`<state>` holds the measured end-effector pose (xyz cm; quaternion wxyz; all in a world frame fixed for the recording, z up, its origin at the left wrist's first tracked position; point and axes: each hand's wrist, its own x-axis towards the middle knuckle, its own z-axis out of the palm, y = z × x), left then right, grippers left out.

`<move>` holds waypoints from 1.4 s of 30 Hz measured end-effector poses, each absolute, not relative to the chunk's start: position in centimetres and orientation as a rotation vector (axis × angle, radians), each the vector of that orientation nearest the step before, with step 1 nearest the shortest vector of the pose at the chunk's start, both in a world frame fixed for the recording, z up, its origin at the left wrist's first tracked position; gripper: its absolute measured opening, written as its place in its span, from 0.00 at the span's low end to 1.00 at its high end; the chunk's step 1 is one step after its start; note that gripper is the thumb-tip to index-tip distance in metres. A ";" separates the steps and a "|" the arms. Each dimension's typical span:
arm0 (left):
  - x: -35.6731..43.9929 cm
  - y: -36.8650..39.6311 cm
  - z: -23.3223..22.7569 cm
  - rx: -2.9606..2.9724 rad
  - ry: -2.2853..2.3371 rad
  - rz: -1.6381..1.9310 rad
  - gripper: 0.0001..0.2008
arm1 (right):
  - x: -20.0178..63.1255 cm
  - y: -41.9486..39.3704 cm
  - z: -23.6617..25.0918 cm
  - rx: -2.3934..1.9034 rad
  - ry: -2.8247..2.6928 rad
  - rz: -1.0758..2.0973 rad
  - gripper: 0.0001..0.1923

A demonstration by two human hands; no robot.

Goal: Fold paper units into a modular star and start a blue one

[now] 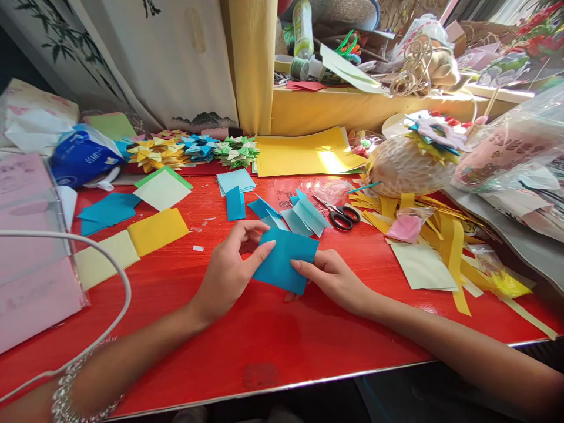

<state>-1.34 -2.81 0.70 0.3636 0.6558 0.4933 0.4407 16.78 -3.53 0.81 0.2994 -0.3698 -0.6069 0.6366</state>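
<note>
A square of blue paper (284, 258) is held up above the red table between both hands. My left hand (238, 261) pinches its upper left corner, thumb on the face. On the other side my right hand (332, 276) grips the right edge, its thumb across the paper and fingers behind. Just beyond the sheet lie folded blue paper pieces (308, 214) and a small folded blue piece (235, 204). Black-handled scissors (343, 217) rest to their right. A stack of light blue squares (235, 181) sits farther back.
Yellow (158, 232) and darker blue paper (108, 212) lie at the left, near a white cable (126, 282). Folded paper rings (158, 154) and yellow sheets (304, 155) line the back. Yellow strips (453, 252) and a pale green sheet (420, 264) are at the right.
</note>
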 end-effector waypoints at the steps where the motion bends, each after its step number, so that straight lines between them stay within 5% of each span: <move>1: -1.3 -2.7 0.6 1.677 1.261 1.147 0.12 | 16.7 -3.5 0.7 -0.999 -1.580 1.661 0.15; 13: -1.1 -3.4 0.9 1.811 1.386 1.171 0.10 | 16.3 -3.2 0.2 -1.074 -1.209 1.687 0.13; 21: -1.6 -3.3 0.7 2.519 1.280 1.196 0.05 | 16.3 -3.1 0.0 -1.087 -1.203 1.664 0.15; 32: -2.3 -2.9 0.1 2.943 0.890 1.138 0.16 | 16.4 -2.9 -0.1 -1.070 -1.174 1.713 0.14; 42: -2.5 -2.3 0.4 2.986 0.723 1.151 0.16 | 16.5 -2.8 0.3 -0.999 -0.967 1.819 0.11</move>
